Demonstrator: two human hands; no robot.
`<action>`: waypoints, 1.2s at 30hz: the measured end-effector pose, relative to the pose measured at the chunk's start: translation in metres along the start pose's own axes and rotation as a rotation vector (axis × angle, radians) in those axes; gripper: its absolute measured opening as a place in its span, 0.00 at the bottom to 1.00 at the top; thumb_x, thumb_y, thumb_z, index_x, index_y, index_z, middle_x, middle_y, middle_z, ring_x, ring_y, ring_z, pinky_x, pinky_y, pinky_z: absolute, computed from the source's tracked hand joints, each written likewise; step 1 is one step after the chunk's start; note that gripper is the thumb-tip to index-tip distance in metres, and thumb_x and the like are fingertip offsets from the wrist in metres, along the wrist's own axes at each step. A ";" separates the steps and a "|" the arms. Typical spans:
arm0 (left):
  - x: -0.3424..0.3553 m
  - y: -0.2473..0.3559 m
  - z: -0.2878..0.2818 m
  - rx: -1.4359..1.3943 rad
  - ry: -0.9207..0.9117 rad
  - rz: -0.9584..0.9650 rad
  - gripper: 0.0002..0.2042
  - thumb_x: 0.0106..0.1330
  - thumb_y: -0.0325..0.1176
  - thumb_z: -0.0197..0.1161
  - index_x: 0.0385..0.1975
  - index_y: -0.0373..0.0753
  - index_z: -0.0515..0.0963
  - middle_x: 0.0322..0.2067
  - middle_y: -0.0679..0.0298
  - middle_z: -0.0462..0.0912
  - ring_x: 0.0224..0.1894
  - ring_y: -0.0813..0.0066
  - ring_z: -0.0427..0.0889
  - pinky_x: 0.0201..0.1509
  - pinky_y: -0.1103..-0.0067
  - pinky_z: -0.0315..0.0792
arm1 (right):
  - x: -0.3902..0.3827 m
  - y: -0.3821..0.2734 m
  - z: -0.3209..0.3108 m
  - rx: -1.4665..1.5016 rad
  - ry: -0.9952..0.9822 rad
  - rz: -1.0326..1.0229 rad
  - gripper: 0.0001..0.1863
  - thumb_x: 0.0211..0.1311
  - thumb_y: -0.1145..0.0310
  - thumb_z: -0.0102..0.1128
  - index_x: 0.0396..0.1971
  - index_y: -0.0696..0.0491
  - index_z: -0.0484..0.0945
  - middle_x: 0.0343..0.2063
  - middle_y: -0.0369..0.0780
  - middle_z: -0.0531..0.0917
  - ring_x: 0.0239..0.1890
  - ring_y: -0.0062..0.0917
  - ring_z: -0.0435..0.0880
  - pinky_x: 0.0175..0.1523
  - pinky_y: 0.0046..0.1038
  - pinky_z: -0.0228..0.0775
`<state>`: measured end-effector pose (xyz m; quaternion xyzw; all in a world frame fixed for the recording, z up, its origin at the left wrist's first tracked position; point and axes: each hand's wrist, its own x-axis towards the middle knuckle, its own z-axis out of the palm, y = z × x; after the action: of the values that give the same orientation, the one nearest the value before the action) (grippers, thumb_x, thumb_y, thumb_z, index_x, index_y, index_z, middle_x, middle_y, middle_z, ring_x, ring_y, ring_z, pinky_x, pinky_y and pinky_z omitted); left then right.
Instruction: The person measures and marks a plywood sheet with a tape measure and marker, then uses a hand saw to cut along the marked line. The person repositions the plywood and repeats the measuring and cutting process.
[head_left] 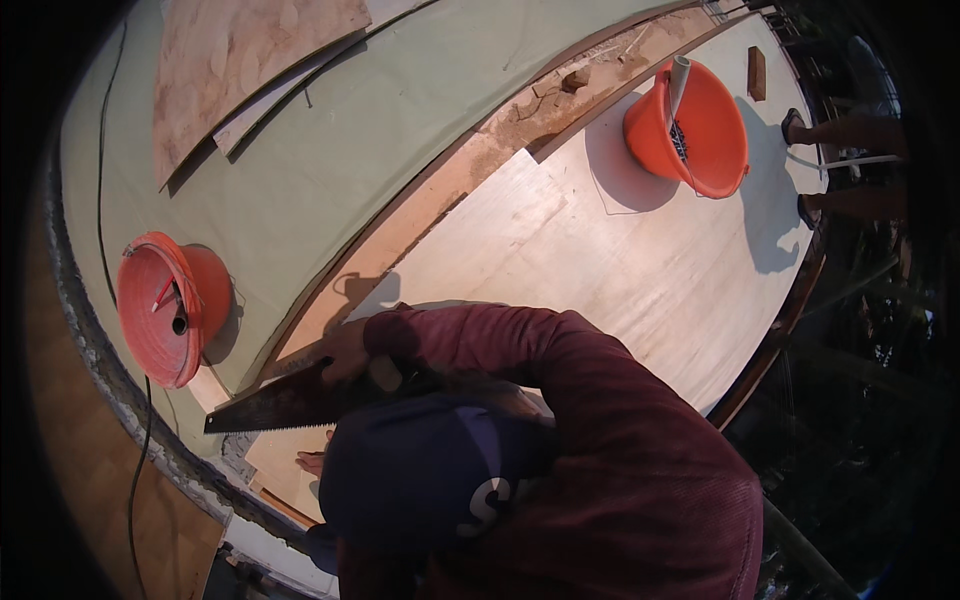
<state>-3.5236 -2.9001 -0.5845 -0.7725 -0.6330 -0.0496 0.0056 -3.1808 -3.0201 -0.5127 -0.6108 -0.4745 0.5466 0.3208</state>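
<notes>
Neither my left hand nor my right hand shows. Close in front of me, a co-worker in a dark blue cap (430,470) and a maroon long-sleeved shirt (640,460) bends over a plywood sheet (520,250). One hand (345,348) of this person grips a handsaw (265,408), whose toothed blade points left near the sheet's end. Their other hand (312,462) shows only in part, fingers by the plywood below the blade. The cap hides most of that hand and the saw's near end.
An orange bucket (150,330) with short pipe pieces stands at left, beside a black cable (101,170). Another orange bucket (720,130) holds a pipe and nails. A wood block (757,73) and a person's legs (850,132) are at far right. Plywood boards (240,70) lie upper left.
</notes>
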 end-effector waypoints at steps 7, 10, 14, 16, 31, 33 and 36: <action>-0.006 -0.001 -0.020 0.116 -0.243 -0.088 0.57 0.46 0.66 0.73 0.71 0.38 0.55 0.72 0.54 0.54 0.76 0.56 0.51 0.74 0.41 0.40 | 0.004 -0.027 -0.018 -0.066 0.034 -0.049 0.34 0.60 0.51 0.57 0.63 0.55 0.69 0.48 0.49 0.82 0.51 0.43 0.82 0.56 0.38 0.71; -0.002 0.009 -0.038 0.101 -0.311 -0.112 0.59 0.42 0.65 0.75 0.70 0.34 0.56 0.72 0.52 0.53 0.76 0.55 0.53 0.71 0.41 0.51 | 0.035 -0.061 -0.024 0.131 -0.167 -0.146 0.31 0.62 0.57 0.56 0.64 0.54 0.68 0.50 0.51 0.80 0.54 0.43 0.78 0.59 0.38 0.69; 0.017 0.026 -0.065 0.003 -0.612 -0.299 0.63 0.42 0.67 0.74 0.73 0.36 0.48 0.76 0.51 0.42 0.79 0.56 0.41 0.73 0.42 0.50 | 0.096 -0.124 -0.026 0.066 -0.327 -0.270 0.25 0.62 0.63 0.54 0.59 0.55 0.73 0.43 0.43 0.82 0.45 0.34 0.80 0.54 0.32 0.70; 0.023 0.029 -0.078 -0.091 -0.662 -0.305 0.63 0.43 0.67 0.74 0.74 0.36 0.47 0.76 0.51 0.40 0.79 0.56 0.39 0.73 0.43 0.50 | 0.118 -0.154 -0.028 0.151 -0.435 -0.200 0.21 0.64 0.64 0.54 0.55 0.55 0.76 0.38 0.38 0.81 0.39 0.26 0.79 0.48 0.27 0.70; 0.100 -0.042 -0.107 0.126 -1.092 0.289 0.51 0.52 0.63 0.70 0.72 0.40 0.59 0.71 0.49 0.57 0.71 0.50 0.62 0.69 0.60 0.64 | 0.042 -0.286 -0.067 0.407 -0.108 -0.264 0.29 0.70 0.49 0.59 0.57 0.58 0.70 0.34 0.33 0.81 0.29 0.13 0.81 0.31 0.14 0.74; 0.110 -0.056 -0.095 -0.051 -1.022 0.111 0.42 0.54 0.59 0.70 0.67 0.46 0.67 0.66 0.55 0.67 0.68 0.52 0.65 0.67 0.58 0.65 | -0.009 -0.296 -0.068 0.300 0.086 -0.240 0.32 0.68 0.47 0.61 0.59 0.58 0.69 0.38 0.35 0.82 0.34 0.15 0.82 0.38 0.16 0.77; 0.115 -0.086 -0.071 -0.101 -0.432 0.012 0.39 0.55 0.53 0.71 0.66 0.44 0.66 0.66 0.59 0.67 0.71 0.61 0.62 0.70 0.65 0.63 | -0.093 -0.297 -0.045 0.200 0.309 -0.146 0.41 0.55 0.41 0.73 0.56 0.59 0.70 0.44 0.40 0.80 0.44 0.24 0.81 0.51 0.26 0.74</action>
<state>-3.5900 -2.7757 -0.5093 -0.7681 -0.6118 0.0855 -0.1684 -3.2004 -2.9991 -0.1995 -0.6165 -0.4059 0.4661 0.4877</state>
